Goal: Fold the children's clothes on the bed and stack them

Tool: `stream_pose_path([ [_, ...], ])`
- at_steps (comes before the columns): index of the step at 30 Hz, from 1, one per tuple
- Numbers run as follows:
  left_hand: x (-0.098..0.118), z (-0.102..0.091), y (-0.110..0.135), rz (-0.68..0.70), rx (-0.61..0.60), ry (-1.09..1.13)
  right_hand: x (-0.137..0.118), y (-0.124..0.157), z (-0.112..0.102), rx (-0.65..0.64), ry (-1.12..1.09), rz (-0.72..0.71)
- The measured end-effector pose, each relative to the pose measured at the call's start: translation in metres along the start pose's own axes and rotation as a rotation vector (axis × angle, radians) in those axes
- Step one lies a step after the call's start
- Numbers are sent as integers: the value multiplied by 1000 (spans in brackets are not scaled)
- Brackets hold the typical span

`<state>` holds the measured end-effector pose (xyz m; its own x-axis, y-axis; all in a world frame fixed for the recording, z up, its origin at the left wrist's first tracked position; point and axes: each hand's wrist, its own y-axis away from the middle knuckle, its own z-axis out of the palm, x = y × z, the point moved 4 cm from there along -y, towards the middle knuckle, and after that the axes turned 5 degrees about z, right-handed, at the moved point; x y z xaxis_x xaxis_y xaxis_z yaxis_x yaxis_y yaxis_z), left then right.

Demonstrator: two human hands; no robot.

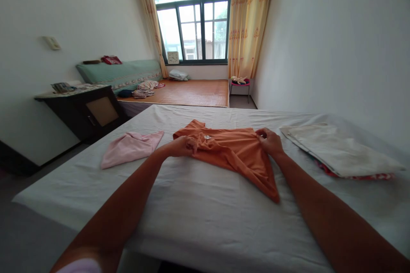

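Observation:
An orange shirt (233, 153) lies partly folded in the middle of a bed covered by a white sheet (192, 204). My left hand (181, 146) is closed on the shirt's left edge, gripping a bunched fold of cloth. My right hand (270, 140) pinches the shirt's right upper edge. One corner of the shirt points toward me at the lower right.
A pink garment (130, 148) lies on the sheet to the left. A folded white cloth (336, 149) rests over a red patterned piece at the right. A dark cabinet (86, 111) stands left of the bed. Beyond are a second bed, a window, curtains and a small stool (239, 85).

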<state>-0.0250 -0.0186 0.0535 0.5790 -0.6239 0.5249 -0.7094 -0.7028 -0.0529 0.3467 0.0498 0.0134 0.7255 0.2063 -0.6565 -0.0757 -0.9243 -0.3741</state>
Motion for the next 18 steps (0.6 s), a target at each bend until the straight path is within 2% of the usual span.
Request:
stream_pose_path([
  [2, 9, -5, 10, 40, -60, 113, 11, -3, -2, 0, 40, 35],
  [3, 11, -7, 12, 38, -25, 149, 12, -3, -2, 3, 66, 23],
  [4, 11, -10, 13, 22, 56, 170, 10, -2, -1, 16, 89, -8],
  [6, 5, -15, 10, -36, 293, 160, -2, 2, 1, 43, 89, -90],
  [7, 0, -14, 7, -76, 389, 130, -11, 6, 4, 15, 50, -122],
  [9, -14, -8, -2, -176, 462, 32, -33, 17, 13, -173, -84, -158],
  [11, -27, -1, -9, -275, 447, -77, -57, 34, 24, -471, -211, -210],
  [13, -35, 2, -12, -339, 411, -115, -78, 52, 30, -693, -284, -271],
  [15, -37, 1, -8, -335, 358, -56, -94, 65, 29, -799, -363, -302],
  [18, -29, -6, 6, -214, 292, 83, -110, 79, 25, -950, -505, -292],
])
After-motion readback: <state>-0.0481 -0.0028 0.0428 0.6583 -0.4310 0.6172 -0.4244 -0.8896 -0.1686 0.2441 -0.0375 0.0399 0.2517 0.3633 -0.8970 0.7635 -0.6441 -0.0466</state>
